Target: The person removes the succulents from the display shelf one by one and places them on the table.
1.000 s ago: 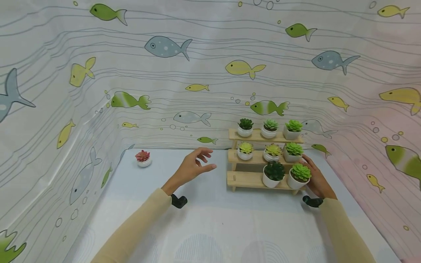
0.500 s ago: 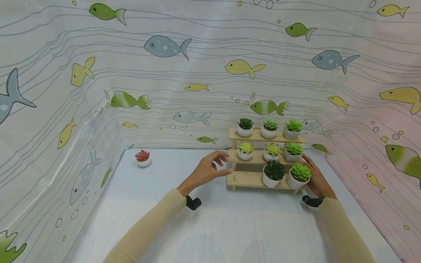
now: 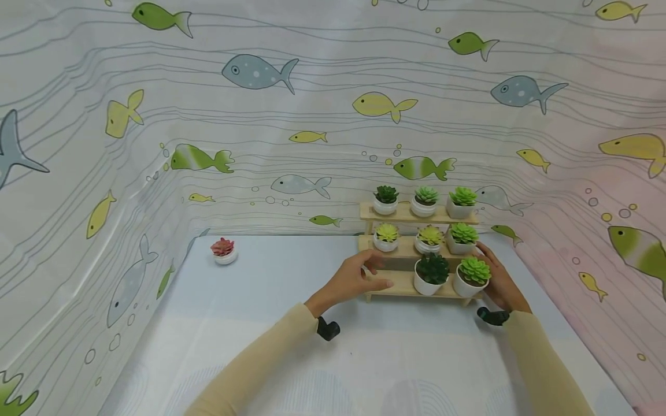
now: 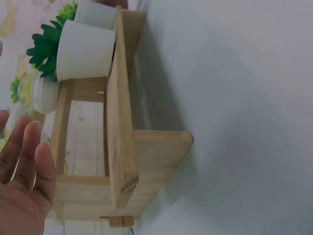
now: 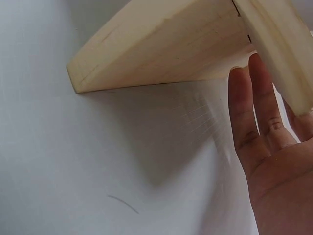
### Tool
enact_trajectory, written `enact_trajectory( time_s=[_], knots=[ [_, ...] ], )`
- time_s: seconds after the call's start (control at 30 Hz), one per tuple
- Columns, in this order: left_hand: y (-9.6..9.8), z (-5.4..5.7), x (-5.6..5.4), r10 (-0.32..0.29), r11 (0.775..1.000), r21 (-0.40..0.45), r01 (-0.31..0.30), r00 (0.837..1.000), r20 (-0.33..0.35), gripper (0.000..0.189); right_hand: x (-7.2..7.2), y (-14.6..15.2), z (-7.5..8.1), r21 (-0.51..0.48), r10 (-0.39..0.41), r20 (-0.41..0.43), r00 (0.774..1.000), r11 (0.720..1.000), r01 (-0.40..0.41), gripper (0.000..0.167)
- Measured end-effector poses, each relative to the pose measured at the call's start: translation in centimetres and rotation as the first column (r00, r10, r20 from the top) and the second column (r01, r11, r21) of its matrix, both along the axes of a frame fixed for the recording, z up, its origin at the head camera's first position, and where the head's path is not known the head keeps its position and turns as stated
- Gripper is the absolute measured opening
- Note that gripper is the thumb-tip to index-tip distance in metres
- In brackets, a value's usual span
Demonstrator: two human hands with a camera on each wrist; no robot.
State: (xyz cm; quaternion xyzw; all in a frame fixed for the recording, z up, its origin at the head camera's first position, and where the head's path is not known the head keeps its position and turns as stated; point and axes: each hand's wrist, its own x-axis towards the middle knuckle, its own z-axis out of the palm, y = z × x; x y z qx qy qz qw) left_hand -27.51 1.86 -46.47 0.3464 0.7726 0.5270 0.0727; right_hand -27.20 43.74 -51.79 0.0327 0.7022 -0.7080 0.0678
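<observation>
A three-tier wooden plant stand (image 3: 403,284) bears several potted succulents. My left hand (image 3: 352,281) hovers at the left end of its bottom tier, thumb and fingers spread apart around nothing. To the right of that hand, on the same tier, stand a dark green succulent (image 3: 430,276) in a white pot and a bright green succulent (image 3: 472,276). My right hand (image 3: 500,284) is at the stand's right end, partly hidden behind the bright green one. In the right wrist view its nearly straight fingers (image 5: 240,105) reach up along the wooden side; the thumb is hidden.
A red succulent (image 3: 224,251) in a white pot stands alone at the table's back left. Top and middle tiers hold small pots, among them a yellow-green succulent (image 3: 387,236). A fish-patterned sheet (image 3: 250,133) walls the table's back and sides.
My left hand has moved right, from the bare tabletop to the left end of the stand's bottom tier. My right hand stays by the stand's right end. The view has shifted slightly.
</observation>
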Motion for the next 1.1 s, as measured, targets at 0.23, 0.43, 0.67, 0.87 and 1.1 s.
enact_trajectory(
  time_s=[0.23,0.43,0.67,0.87,1.1],
  knots=[
    [2.2,-0.6,0.6,-0.004,1.0,0.015,0.003,0.999,0.035,0.058,-0.1,0.0,-0.2,-0.014,-0.009,-0.001,1.0,1.0,0.009,0.071],
    [3.7,-1.6,1.2,-0.033,0.999,0.0,0.033,0.999,0.021,0.06,0.0,-0.1,-0.4,-0.023,-0.007,0.013,1.0,1.0,0.007,0.072],
    [5.2,-2.1,1.0,-0.011,1.0,0.004,0.011,1.0,0.025,0.065,0.2,-0.1,-0.4,-0.029,-0.009,0.004,1.0,1.0,0.009,0.074],
    [6.2,-2.8,0.8,0.032,0.999,-0.003,-0.032,0.998,0.047,0.064,0.1,-0.2,-0.2,-0.04,-0.005,0.004,1.0,0.999,0.005,0.073],
    [7.6,-2.7,0.7,0.057,0.998,-0.009,-0.057,0.996,0.07,0.066,-0.2,-0.3,-0.1,-0.015,-0.003,0.007,1.0,1.0,0.003,0.071]
  ],
)
